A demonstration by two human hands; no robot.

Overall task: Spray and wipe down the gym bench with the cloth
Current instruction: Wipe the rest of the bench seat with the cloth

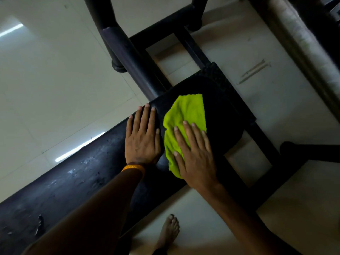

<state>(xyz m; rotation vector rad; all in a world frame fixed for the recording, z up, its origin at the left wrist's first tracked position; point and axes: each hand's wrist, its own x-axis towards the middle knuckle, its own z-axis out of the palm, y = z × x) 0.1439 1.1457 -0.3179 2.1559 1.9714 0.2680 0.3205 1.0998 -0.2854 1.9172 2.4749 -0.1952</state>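
Wipe phase, as I read it. Right hand [195, 155] is flat, fingers spread, palm pressing the green cloth [184, 124] onto the black bench pad [103, 168]. It isn't gripping the cloth, just pinning it down. The cloth sits near the far end of the pad, bunched, with part of it poking out past the fingertips.

Left hand [142, 134] is also flat and spread, bare palm on the pad just beside the cloth, holding nothing. Looks like bracing. Orange band [133, 168] on that wrist.

No spray bottle in view, so I can't confirm the spray step from here. The pad toward the near left shows pale streaks and specks; could be wet residue or wear, can't tell which.

Progress guess: mid-wipe at the far end. The long near stretch of pad still looks unwiped, and the black frame [128, 50] beyond it too. Bare foot [170, 229] on the tile floor [55, 80] below.
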